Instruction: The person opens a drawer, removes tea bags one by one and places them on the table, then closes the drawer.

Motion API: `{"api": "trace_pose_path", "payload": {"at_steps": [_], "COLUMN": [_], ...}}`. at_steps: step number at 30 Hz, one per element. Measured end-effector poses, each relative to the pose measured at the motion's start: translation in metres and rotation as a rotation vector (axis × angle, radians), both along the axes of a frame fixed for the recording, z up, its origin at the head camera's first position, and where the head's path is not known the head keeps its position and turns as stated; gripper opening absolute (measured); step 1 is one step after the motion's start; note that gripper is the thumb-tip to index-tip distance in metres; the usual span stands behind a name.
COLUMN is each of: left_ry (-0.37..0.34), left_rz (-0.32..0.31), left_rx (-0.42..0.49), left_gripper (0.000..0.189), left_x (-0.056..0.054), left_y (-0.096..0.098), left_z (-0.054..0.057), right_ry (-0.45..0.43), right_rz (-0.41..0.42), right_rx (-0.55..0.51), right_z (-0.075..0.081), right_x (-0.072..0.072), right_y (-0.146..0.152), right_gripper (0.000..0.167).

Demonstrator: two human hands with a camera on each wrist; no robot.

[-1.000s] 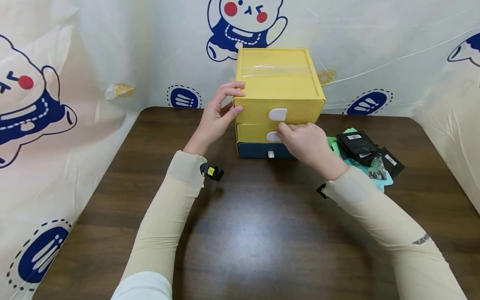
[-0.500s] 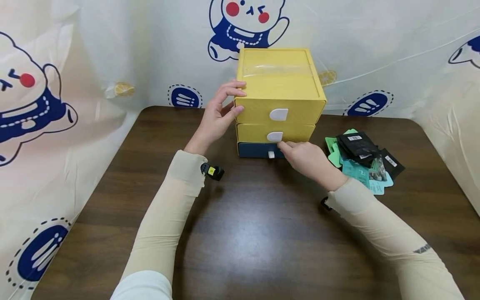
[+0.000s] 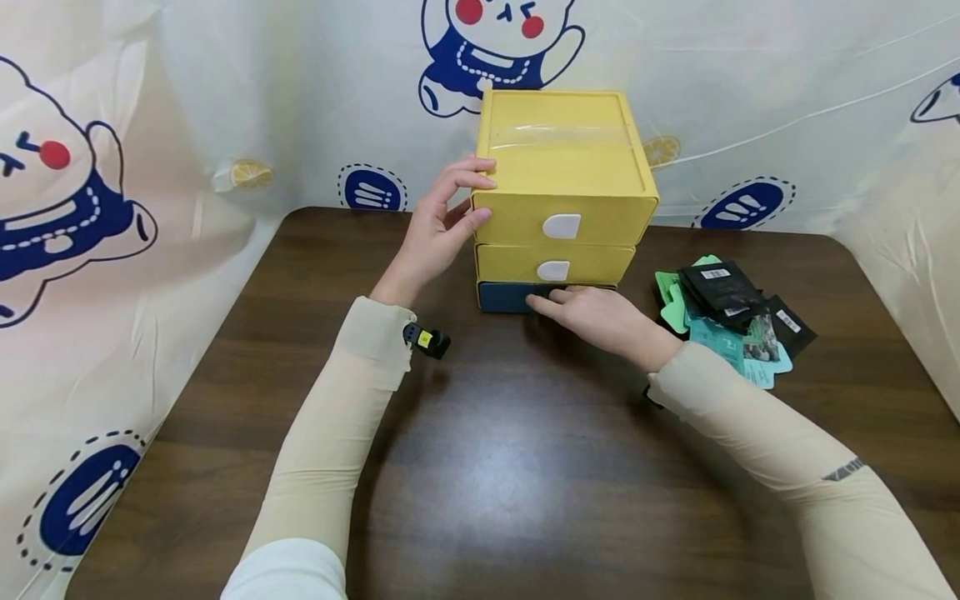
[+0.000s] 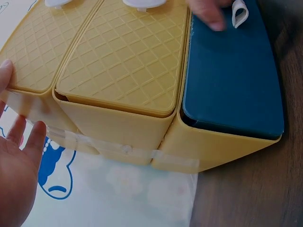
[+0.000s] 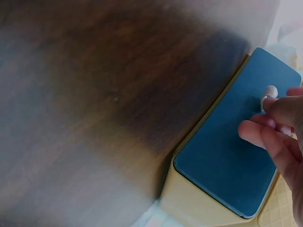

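A yellow box of stacked drawers [image 3: 562,158] stands at the back of the table, its drawers shut. The lowest has a dark blue front [image 3: 504,297] with a small white pull tab [image 4: 240,13], which my right hand hides in the head view. Along the box's upper left edge rests my left hand [image 3: 437,225], thumb at the front corner, fingers extended toward the top. My right hand [image 3: 600,315] is at the blue drawer front; in the right wrist view its thumb overlaps the tab [image 5: 270,91], fingers loosely bent.
A pile of flat black, green and teal packets [image 3: 723,287] lies on the wooden table [image 3: 480,467] to the right of the box. White printed sheeting [image 3: 315,83] hangs behind and along both sides. Rounded white tabs [image 3: 561,226] mark the two yellow drawers.
My right hand has moved down from the middle drawer's tab to the blue drawer, then left across its tab. My left hand stays on the box.
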State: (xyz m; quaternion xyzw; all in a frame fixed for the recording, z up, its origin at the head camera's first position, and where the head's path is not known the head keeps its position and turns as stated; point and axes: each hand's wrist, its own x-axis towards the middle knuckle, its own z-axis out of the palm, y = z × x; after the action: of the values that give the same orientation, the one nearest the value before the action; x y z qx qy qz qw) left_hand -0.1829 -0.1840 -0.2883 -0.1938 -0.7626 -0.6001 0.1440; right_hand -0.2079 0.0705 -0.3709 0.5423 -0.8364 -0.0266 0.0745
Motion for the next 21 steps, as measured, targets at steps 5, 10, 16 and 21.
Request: {"api": "trace_pose_path", "payload": {"at_steps": [5, 10, 16, 21], "left_ry": [0.008, 0.048, 0.036, 0.029], "left_rz": [0.008, 0.003, 0.0, 0.002], "left_rx": [-0.013, -0.018, -0.023, -0.03], "left_gripper": [0.026, 0.025, 0.025, 0.025], "left_x": [0.001, -0.013, -0.014, -0.015], "left_y": [-0.001, -0.006, -0.006, -0.007], "left_z": [0.001, -0.015, -0.015, -0.015], "right_ry": [0.04, 0.044, 0.061, 0.041], "right_rz": [0.063, 0.081, 0.124, 0.134], "right_rx": [0.025, 0.017, 0.016, 0.051], "right_z": [-0.002, -0.003, -0.001, 0.004], "right_x": [-0.002, -0.002, 0.008, 0.025], "right_y": [-0.004, -0.004, -0.002, 0.001], "right_gripper": [0.023, 0.021, 0.021, 0.024]}}
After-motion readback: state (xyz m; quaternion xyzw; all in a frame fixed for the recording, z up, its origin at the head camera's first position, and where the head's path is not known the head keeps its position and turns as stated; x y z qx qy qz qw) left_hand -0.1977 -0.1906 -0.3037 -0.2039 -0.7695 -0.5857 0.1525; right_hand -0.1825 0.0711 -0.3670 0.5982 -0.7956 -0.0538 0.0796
